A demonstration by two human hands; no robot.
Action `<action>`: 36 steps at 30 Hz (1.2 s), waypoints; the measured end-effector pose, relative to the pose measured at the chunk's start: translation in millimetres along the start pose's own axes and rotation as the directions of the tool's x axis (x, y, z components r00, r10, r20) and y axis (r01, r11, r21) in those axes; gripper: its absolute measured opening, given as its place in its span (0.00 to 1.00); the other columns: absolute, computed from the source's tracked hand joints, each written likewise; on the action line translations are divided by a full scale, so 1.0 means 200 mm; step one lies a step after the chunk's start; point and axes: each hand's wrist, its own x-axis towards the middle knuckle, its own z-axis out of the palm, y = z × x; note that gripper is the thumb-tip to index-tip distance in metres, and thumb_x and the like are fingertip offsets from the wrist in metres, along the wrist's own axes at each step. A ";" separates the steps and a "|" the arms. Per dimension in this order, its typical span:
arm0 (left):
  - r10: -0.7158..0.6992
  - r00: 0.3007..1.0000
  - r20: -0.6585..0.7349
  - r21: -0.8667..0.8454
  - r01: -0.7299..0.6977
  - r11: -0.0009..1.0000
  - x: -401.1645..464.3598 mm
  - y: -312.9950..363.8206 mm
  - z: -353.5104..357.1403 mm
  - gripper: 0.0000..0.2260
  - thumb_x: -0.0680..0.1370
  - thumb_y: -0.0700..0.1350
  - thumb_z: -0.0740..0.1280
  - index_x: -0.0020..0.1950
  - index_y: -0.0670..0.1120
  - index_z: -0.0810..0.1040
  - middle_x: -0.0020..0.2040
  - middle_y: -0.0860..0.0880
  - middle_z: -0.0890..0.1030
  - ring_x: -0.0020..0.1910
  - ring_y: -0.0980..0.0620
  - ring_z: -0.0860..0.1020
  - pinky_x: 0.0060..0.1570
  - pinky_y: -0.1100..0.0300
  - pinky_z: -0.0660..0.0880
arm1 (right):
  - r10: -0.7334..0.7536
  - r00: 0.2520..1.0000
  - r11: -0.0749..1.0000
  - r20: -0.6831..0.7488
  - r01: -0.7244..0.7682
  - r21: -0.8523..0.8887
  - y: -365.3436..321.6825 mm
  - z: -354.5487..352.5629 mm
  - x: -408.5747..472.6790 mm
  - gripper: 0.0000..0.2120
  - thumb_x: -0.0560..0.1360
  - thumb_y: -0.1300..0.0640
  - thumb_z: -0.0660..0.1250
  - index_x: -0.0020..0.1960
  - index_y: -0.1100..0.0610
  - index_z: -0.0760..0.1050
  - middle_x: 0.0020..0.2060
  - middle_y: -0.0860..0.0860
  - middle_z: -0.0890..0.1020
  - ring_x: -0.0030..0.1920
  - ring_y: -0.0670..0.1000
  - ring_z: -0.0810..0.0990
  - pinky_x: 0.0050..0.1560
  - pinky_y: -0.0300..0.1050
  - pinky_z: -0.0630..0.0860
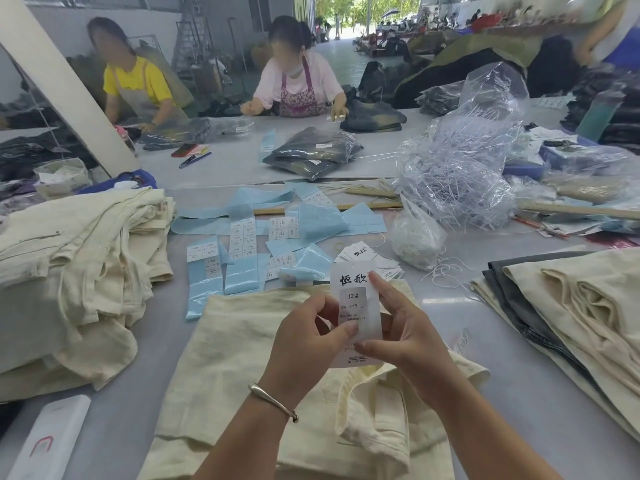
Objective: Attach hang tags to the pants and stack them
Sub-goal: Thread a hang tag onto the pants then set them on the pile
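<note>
Tag point(355, 299) held upright above cream pants point(242, 368), pinched between both hands. Left hand point(304, 337) curled at the tag's lower left edge, thumb on its face near the bottom; silver bangle point(273, 401) on that wrist. Right hand point(401, 327) clamped on the right edge, forefinger stretched up along the tag toward the black characters at its top, thumb pressed at the lower edge. Printed on the tag: "1103#" and an "L".

Pants spread flat on grey table point(519, 358), waistband turned toward the camera, directly under the hands. Loose tags point(367, 259) fanned just behind the held one. Blue sticker sheets point(242, 244) scattered beyond the pants, some overlapping. Bag of white string point(415, 240) right of the loose tags, a few strands trailing onto the table. Heap of clear plastic with white fasteners point(457, 174) farther back on the right.

Cream stack point(69, 271) piled at left, rumpled. At right, another stack point(571, 306), cream with one grey pair between. Two workers point(298, 77) across the far table, bagged dark garments point(311, 154) in front of them.
</note>
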 end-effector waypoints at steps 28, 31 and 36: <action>-0.013 1.000 -0.020 -0.539 0.000 0.842 -0.02 0.04 0.00 0.31 0.76 0.34 0.68 0.72 0.58 0.62 0.50 0.45 0.85 0.52 0.48 0.83 0.47 0.60 0.79 | -0.114 0.983 0.992 -0.143 0.121 0.039 -0.08 0.07 0.02 0.46 0.63 0.61 0.77 0.75 0.49 0.61 0.57 0.50 0.82 0.55 0.56 0.82 0.53 0.49 0.80; -0.006 1.000 -0.021 -0.568 -0.007 0.823 -0.02 0.04 0.01 0.32 0.75 0.31 0.69 0.71 0.57 0.64 0.49 0.42 0.84 0.51 0.46 0.83 0.48 0.57 0.80 | -0.085 0.985 0.963 -0.150 0.120 0.241 -0.10 0.07 0.03 0.44 0.61 0.68 0.75 0.74 0.56 0.63 0.59 0.52 0.82 0.58 0.53 0.81 0.50 0.42 0.79; 0.023 1.000 0.003 -0.599 -0.017 0.800 -0.03 0.03 0.03 0.33 0.69 0.38 0.73 0.71 0.55 0.66 0.46 0.37 0.83 0.48 0.47 0.83 0.46 0.58 0.79 | -0.054 0.994 0.911 -0.098 0.089 0.402 -0.13 0.09 0.03 0.32 0.59 0.71 0.74 0.62 0.57 0.75 0.52 0.61 0.83 0.49 0.57 0.84 0.44 0.45 0.80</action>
